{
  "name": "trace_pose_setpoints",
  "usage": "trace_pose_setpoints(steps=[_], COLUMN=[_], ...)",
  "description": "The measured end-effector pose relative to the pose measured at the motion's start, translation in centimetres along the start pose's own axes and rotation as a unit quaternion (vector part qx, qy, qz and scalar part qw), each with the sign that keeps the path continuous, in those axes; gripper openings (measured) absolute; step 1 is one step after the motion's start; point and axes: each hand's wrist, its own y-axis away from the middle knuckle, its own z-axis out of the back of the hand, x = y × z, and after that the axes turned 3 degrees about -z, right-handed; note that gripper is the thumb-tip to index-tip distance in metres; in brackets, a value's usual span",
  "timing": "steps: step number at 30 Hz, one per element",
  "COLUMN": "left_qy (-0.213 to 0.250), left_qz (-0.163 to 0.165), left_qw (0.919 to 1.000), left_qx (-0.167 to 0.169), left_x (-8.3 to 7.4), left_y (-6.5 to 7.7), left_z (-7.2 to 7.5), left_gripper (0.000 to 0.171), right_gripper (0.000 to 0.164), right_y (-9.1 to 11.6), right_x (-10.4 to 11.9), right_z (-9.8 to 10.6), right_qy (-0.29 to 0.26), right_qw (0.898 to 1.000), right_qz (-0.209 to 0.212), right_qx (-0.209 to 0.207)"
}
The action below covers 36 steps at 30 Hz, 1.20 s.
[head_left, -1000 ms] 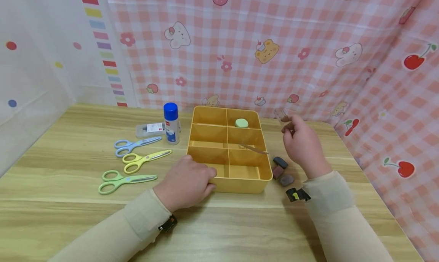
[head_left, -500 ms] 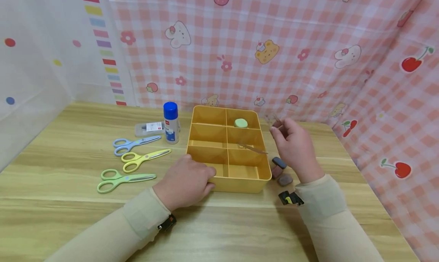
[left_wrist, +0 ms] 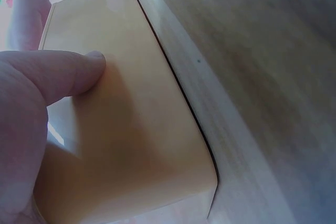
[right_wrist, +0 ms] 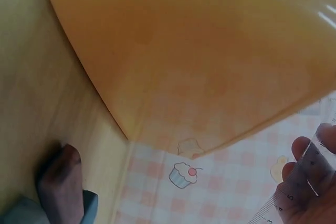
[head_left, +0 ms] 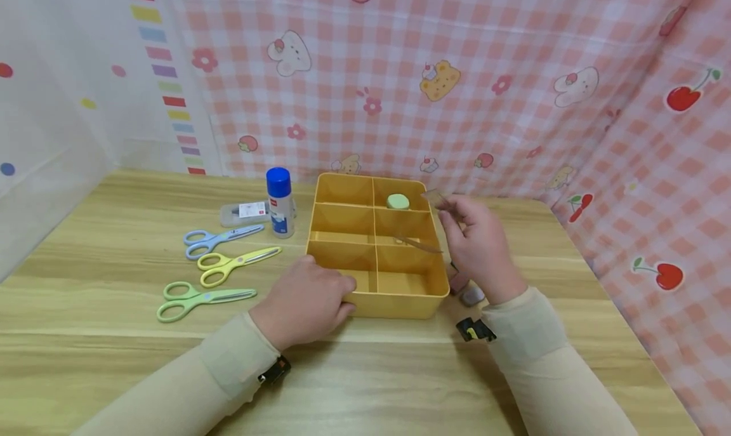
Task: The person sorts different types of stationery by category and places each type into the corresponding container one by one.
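Note:
My left hand (head_left: 305, 303) grips the near left rim of a yellow six-compartment organizer box (head_left: 394, 306). In the left wrist view its thumb (left_wrist: 71, 72) presses on the box's outer front wall. Between thumb and fingers, my right hand (head_left: 480, 249) pinches a clear ruler (head_left: 435, 198), its scale marks showing in the right wrist view. The ruler overlaps the box's back right corner in the head view. A pale green rounded piece (head_left: 398, 201) lies in the back right compartment. From the middle right compartment, a thin curved brownish strip (head_left: 422, 244) reaches over the right rim.
Small dark and reddish-brown blocks (right_wrist: 62, 184) lie right of the box, partly behind my right hand. Left of it stand a blue-capped glue stick (head_left: 280, 204) and a clear case (head_left: 242, 214), with blue (head_left: 223, 240), yellow (head_left: 240, 266) and green scissors (head_left: 205, 299) nearer.
My right hand has moved left with the clear ruler, from beyond the box's right side to its back right corner. The left hand keeps its grip on the rim.

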Motion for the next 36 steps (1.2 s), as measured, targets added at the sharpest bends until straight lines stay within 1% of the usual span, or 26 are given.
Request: trace_pose_setpoints(steps=[4, 8, 15, 19, 24, 26, 28, 33, 36], left_qy=[-0.001, 0.000, 0.000, 0.002, 0.005, 0.005, 0.007, 0.009, 0.008], left_qz=[-0.002, -0.004, -0.003, -0.001, -0.002, -0.002, -0.001, 0.002, 0.003], left_qw=[1.0000, 1.0000, 1.0000, 1.0000, 1.0000, 1.0000, 1.0000, 0.9999, 0.9999], left_qx=[-0.002, -0.004, -0.001, 0.001, 0.002, 0.003, 0.004, 0.007, 0.007], left_x=[0.0, 0.0, 0.0, -0.1, -0.1, -0.1, 0.0, 0.0, 0.0], left_y=[0.1, 0.1, 0.0, 0.0, 0.0, 0.0, 0.0, 0.0, 0.0], left_z=[0.0, 0.1, 0.2, 0.3, 0.4, 0.4, 0.3, 0.3, 0.3], left_gripper=[0.027, 0.027, 0.026, 0.026, 0.026, 0.026, 0.026, 0.026, 0.026], right_gripper=[0.016, 0.016, 0.016, 0.017, 0.018, 0.018, 0.018, 0.021, 0.021], right_y=[-0.1, 0.1, 0.3, 0.6, 0.8, 0.9, 1.0, 1.1, 1.1], right_x=[0.2, 0.2, 0.0, 0.0, 0.3, 0.4, 0.5, 0.6, 0.6], right_z=[-0.3, -0.5, -1.2, -1.7, -2.2, -2.4, -2.5, -2.7, -2.8], right_qy=[0.001, 0.006, 0.033, 0.034, 0.031, 0.031, 0.033, 0.042, 0.042], right_qw=[1.000, 1.000, 0.998, 0.996, 0.992, 0.990, 0.990, 0.990, 0.990], right_qz=[0.013, 0.021, 0.056, 0.072, 0.120, 0.133, 0.137, 0.128, 0.131], right_qx=[0.008, 0.006, 0.025, 0.029, 0.022, 0.023, 0.024, 0.038, 0.041])
